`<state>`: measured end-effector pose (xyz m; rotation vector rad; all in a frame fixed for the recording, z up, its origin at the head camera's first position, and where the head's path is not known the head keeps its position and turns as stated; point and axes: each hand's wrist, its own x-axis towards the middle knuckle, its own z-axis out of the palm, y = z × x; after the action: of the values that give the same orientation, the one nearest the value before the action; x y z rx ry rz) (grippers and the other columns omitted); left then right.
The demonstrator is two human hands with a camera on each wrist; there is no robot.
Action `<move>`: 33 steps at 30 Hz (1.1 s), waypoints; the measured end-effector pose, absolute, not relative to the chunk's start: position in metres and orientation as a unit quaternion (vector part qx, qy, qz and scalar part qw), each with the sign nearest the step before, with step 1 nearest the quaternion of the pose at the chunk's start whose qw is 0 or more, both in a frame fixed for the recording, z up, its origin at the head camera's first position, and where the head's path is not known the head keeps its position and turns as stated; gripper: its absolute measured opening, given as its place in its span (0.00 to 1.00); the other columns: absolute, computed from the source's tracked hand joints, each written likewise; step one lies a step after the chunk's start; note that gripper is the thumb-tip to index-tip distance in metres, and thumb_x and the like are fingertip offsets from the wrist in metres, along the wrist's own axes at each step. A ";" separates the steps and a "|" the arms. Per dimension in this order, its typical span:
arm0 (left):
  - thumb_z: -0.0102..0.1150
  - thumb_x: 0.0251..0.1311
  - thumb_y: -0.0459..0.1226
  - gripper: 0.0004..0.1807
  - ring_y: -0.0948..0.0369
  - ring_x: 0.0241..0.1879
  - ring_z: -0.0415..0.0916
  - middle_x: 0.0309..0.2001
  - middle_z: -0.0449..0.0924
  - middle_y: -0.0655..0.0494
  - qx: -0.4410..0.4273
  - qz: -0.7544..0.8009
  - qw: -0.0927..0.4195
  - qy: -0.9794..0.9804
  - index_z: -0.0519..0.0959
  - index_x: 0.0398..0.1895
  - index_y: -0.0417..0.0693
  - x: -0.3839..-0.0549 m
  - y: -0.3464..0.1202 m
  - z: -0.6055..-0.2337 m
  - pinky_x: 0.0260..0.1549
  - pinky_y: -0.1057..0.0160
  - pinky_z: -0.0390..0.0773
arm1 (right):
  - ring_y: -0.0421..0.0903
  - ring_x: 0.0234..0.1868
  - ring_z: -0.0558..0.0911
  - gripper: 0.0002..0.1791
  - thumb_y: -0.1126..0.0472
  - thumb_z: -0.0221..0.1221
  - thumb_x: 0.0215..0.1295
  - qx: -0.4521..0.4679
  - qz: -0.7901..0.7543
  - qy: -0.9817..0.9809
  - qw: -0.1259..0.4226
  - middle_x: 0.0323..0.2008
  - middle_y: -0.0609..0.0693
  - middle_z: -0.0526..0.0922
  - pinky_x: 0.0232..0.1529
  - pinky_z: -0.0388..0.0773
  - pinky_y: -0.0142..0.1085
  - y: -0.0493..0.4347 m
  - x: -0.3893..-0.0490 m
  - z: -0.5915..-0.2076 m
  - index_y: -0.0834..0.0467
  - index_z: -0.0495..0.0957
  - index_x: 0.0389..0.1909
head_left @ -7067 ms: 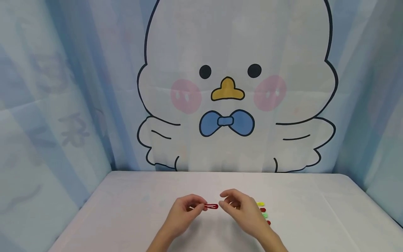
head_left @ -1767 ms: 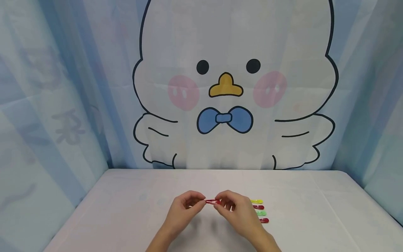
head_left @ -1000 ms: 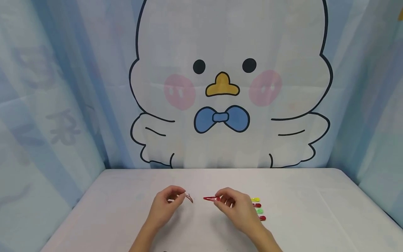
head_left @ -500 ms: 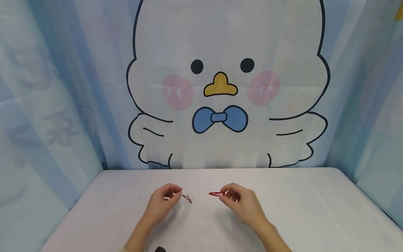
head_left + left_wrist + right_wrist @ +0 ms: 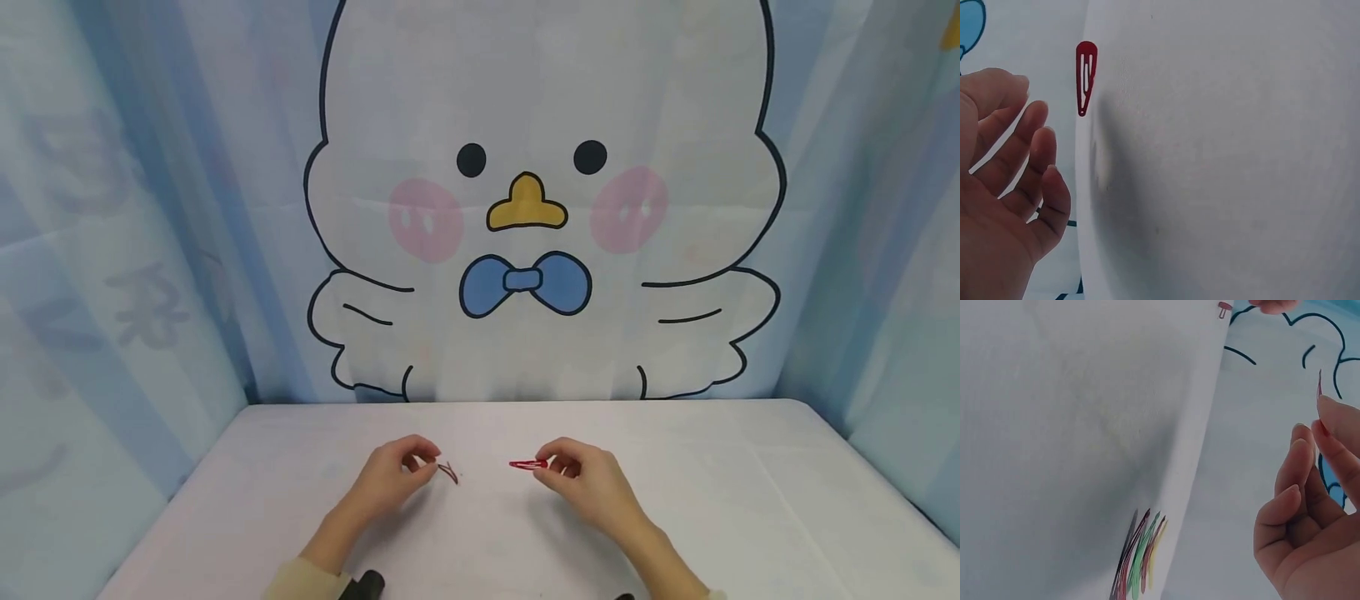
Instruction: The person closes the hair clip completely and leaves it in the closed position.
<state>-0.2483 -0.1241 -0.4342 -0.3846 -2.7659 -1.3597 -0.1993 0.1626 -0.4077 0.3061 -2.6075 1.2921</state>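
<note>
My right hand (image 5: 588, 483) pinches a red snap hair clip (image 5: 527, 464) by its rounded end, the narrow end pointing left; the right wrist view shows the same held clip (image 5: 1320, 384) edge-on. A second red snap clip (image 5: 448, 472) is at the table just beyond the fingertips of my left hand (image 5: 393, 475), showing as a small V. In the left wrist view that clip (image 5: 1086, 78) appears with its slotted face toward the camera, apart from the loosely bent left fingers (image 5: 1044, 147). Whether it lies flat or stands on edge, I cannot tell.
Several red, green and yellow clips (image 5: 1138, 550) lie in a row on the white table (image 5: 712, 475); in the head view the right hand hides them. A curtain (image 5: 660, 350) with a cartoon bird stands behind. A black object (image 5: 363, 586) is at the left wrist.
Earlier the left hand held a red clip; both hands then held it together. The hands have since parted: the right keeps the clip, the left has moved left, and the V-shaped clip has come into view.
</note>
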 end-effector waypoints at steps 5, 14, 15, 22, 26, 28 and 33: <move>0.67 0.62 0.30 0.08 0.59 0.35 0.72 0.38 0.79 0.59 -0.141 -0.408 0.000 -0.902 0.82 0.44 0.45 -0.254 -0.125 -0.429 0.31 0.63 0.76 | 0.41 0.25 0.74 0.08 0.62 0.72 0.58 0.083 0.440 -0.890 0.086 0.24 0.41 0.78 0.24 0.70 0.33 0.172 -0.203 -0.408 0.47 0.84 0.35; 0.67 0.62 0.31 0.10 0.58 0.37 0.71 0.39 0.78 0.58 -0.144 -0.377 -0.032 -0.915 0.82 0.45 0.47 -0.264 -0.124 -0.427 0.35 0.61 0.77 | 0.42 0.27 0.73 0.07 0.62 0.72 0.59 0.062 0.410 -0.907 0.076 0.24 0.42 0.77 0.28 0.69 0.34 0.189 -0.211 -0.410 0.48 0.83 0.34; 0.67 0.62 0.31 0.10 0.57 0.38 0.71 0.39 0.78 0.58 -0.146 -0.374 -0.036 -0.915 0.82 0.45 0.47 -0.265 -0.123 -0.427 0.35 0.61 0.77 | 0.42 0.27 0.73 0.07 0.62 0.72 0.59 0.061 0.408 -0.908 0.074 0.24 0.42 0.77 0.28 0.69 0.34 0.190 -0.212 -0.410 0.48 0.83 0.33; 0.67 0.60 0.29 0.11 0.58 0.37 0.71 0.39 0.78 0.59 -0.172 -0.356 -0.065 -0.916 0.83 0.44 0.49 -0.274 -0.122 -0.428 0.36 0.61 0.76 | 0.43 0.27 0.73 0.06 0.62 0.71 0.60 0.053 0.398 -0.914 0.057 0.24 0.43 0.77 0.27 0.71 0.34 0.195 -0.218 -0.413 0.50 0.84 0.35; 0.68 0.59 0.28 0.12 0.59 0.35 0.71 0.38 0.78 0.59 -0.189 -0.345 -0.078 -0.916 0.84 0.44 0.49 -0.278 -0.122 -0.428 0.35 0.60 0.75 | 0.44 0.27 0.74 0.06 0.63 0.71 0.60 0.040 0.395 -0.916 0.051 0.25 0.44 0.77 0.28 0.72 0.34 0.197 -0.222 -0.414 0.51 0.84 0.36; 0.68 0.58 0.28 0.12 0.59 0.34 0.71 0.38 0.77 0.59 -0.195 -0.341 -0.084 -0.916 0.84 0.44 0.49 -0.279 -0.123 -0.428 0.35 0.60 0.75 | 0.44 0.27 0.74 0.06 0.63 0.71 0.60 0.035 0.392 -0.918 0.047 0.25 0.45 0.77 0.28 0.72 0.35 0.197 -0.223 -0.415 0.52 0.84 0.36; 0.68 0.58 0.28 0.12 0.59 0.35 0.71 0.37 0.77 0.60 -0.207 -0.324 -0.091 -0.919 0.84 0.43 0.51 -0.282 -0.123 -0.429 0.37 0.60 0.75 | 0.44 0.27 0.73 0.06 0.63 0.71 0.60 0.031 0.386 -0.921 0.034 0.25 0.46 0.76 0.28 0.72 0.36 0.197 -0.227 -0.418 0.52 0.84 0.35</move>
<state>-0.2819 -0.1226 -0.4288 -0.6905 -3.0665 -1.0822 -0.2266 0.1972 -0.4180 0.0953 -2.8328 1.1868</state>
